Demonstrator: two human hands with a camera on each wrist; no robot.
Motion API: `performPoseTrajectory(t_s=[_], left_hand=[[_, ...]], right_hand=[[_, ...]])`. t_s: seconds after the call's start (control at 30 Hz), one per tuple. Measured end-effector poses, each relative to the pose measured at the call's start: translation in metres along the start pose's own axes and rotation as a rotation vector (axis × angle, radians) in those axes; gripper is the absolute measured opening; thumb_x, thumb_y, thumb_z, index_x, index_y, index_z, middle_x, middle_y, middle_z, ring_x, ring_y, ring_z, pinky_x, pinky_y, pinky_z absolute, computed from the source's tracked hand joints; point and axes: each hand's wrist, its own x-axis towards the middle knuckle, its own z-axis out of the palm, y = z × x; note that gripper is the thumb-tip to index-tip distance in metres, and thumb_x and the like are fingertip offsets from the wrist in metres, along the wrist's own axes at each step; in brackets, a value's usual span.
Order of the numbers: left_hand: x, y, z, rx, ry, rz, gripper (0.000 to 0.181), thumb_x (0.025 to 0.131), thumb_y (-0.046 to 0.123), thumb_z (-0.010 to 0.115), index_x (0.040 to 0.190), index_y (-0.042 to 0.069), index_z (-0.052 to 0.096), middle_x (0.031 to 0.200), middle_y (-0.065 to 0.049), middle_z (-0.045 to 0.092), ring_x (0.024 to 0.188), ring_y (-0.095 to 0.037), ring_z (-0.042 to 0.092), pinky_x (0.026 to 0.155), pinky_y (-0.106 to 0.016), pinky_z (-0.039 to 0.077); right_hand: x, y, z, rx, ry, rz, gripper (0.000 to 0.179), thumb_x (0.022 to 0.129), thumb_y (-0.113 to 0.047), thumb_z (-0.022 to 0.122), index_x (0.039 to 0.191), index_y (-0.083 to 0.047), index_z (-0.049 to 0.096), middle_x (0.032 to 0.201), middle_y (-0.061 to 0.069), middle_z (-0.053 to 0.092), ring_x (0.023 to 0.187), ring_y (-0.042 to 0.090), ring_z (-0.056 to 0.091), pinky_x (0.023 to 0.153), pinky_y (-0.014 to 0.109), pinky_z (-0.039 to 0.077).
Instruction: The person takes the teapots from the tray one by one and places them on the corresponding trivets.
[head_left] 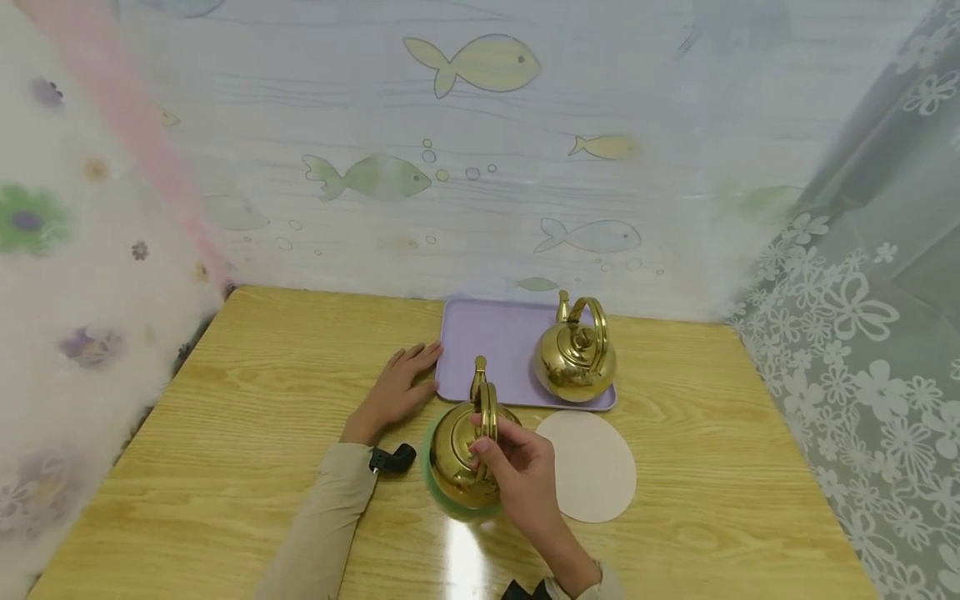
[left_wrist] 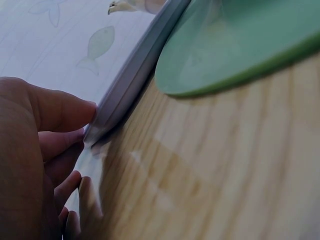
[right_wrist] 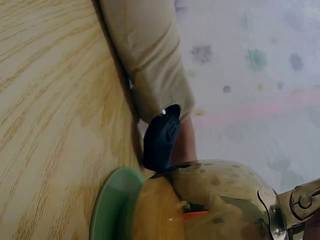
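Observation:
My right hand [head_left: 525, 479] grips the arched handle of a shiny brass kettle [head_left: 453, 454], its spout pointing toward the back. This kettle overlaps a round green mat [head_left: 438, 493] in the head view; its rounded side [right_wrist: 225, 187] shows close over the mat in the right wrist view. Fingers extended, my left hand [head_left: 397, 387] touches the left edge of a lavender tray [head_left: 480, 333]. In the left wrist view, thumb and fingertips meet the tray's rim [left_wrist: 112, 105]. A second brass kettle [head_left: 573, 362] stands upright on the tray's right part.
A round cream mat [head_left: 596, 467] lies on the wooden table [head_left: 247, 433], right of the green mat and in front of the tray. A fish-patterned curtain [head_left: 480, 167] hangs behind the table, with flowered cloth on both sides.

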Motion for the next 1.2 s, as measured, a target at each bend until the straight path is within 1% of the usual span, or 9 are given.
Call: performPoseTrajectory(t_s=[0.3,0.53,0.6,0.63,0.73,0.83,0.93,1.07,1.2], left_hand=[[0.001,0.000,0.003,0.003,0.035,0.025,0.058,0.097,0.024,0.060,0.149,-0.002,0.049,0.155,-0.018,0.047,0.144,-0.048,0.036,0.122,-0.063,0.017],[0.001,-0.002,0.004,-0.010,0.006,-0.001,0.059,0.098,0.024,0.058,0.150,0.000,0.047,0.157,-0.015,0.045,0.148,-0.045,0.033,0.125,-0.059,0.014],[0.001,-0.002,0.004,-0.009,0.004,-0.008,0.059,0.098,0.024,0.058,0.151,0.000,0.046,0.158,-0.015,0.044,0.148,-0.044,0.033,0.125,-0.059,0.013],[0.001,-0.002,0.003,-0.007,0.004,-0.010,0.059,0.099,0.024,0.058,0.151,0.000,0.046,0.158,-0.015,0.044,0.148,-0.044,0.032,0.125,-0.059,0.013],[0.000,-0.001,0.002,-0.005,-0.004,-0.018,0.059,0.099,0.024,0.058,0.152,0.000,0.045,0.159,-0.014,0.043,0.149,-0.043,0.031,0.126,-0.058,0.012],[0.000,-0.001,0.001,-0.010,-0.016,-0.027,0.059,0.099,0.024,0.058,0.152,0.001,0.045,0.159,-0.013,0.042,0.150,-0.042,0.030,0.126,-0.056,0.011],[0.001,-0.002,0.001,-0.015,-0.019,-0.030,0.059,0.099,0.025,0.058,0.152,0.002,0.045,0.160,-0.012,0.042,0.151,-0.041,0.030,0.127,-0.056,0.011],[0.000,-0.003,0.003,-0.006,-0.010,-0.018,0.060,0.098,0.025,0.058,0.152,0.002,0.046,0.159,-0.013,0.043,0.150,-0.042,0.031,0.126,-0.058,0.012],[0.000,-0.004,0.002,-0.006,-0.007,-0.013,0.060,0.098,0.025,0.058,0.152,0.002,0.046,0.159,-0.013,0.042,0.149,-0.042,0.031,0.126,-0.058,0.012]], right_hand=[[0.002,-0.002,-0.007,0.032,-0.051,0.035,0.033,0.099,0.001,0.061,0.117,0.028,0.056,0.090,-0.007,0.073,0.075,0.004,0.067,0.068,0.019,0.059],[0.001,-0.004,-0.011,0.027,-0.090,0.065,0.032,0.100,-0.001,0.061,0.115,0.027,0.057,0.090,-0.009,0.073,0.077,0.005,0.067,0.071,0.019,0.058],[0.001,-0.005,-0.013,0.004,-0.104,0.070,0.030,0.100,-0.001,0.061,0.113,0.026,0.059,0.091,-0.006,0.073,0.078,0.005,0.068,0.072,0.020,0.059],[0.002,-0.007,-0.014,-0.009,-0.111,0.073,0.028,0.099,-0.001,0.061,0.113,0.024,0.060,0.094,-0.001,0.074,0.079,0.006,0.068,0.073,0.021,0.059],[0.003,-0.013,-0.019,-0.098,-0.134,0.082,0.025,0.098,-0.002,0.063,0.114,0.018,0.065,0.102,0.017,0.074,0.086,0.006,0.069,0.074,0.025,0.061],[0.001,-0.018,-0.028,-0.219,-0.164,0.099,0.023,0.097,-0.003,0.065,0.116,0.009,0.069,0.104,0.025,0.071,0.091,0.005,0.068,0.075,0.028,0.062],[-0.004,-0.023,-0.038,-0.330,-0.194,0.113,0.023,0.098,-0.004,0.064,0.119,0.002,0.070,0.101,0.018,0.072,0.094,0.005,0.067,0.077,0.030,0.062],[-0.008,-0.028,-0.051,-0.410,-0.225,0.113,0.025,0.101,-0.005,0.060,0.125,-0.003,0.069,0.105,0.012,0.074,0.098,0.012,0.069,0.079,0.031,0.060],[-0.010,-0.032,-0.063,-0.472,-0.258,0.077,0.029,0.103,-0.004,0.054,0.130,-0.005,0.067,0.109,0.011,0.074,0.100,0.020,0.071,0.082,0.030,0.059]])
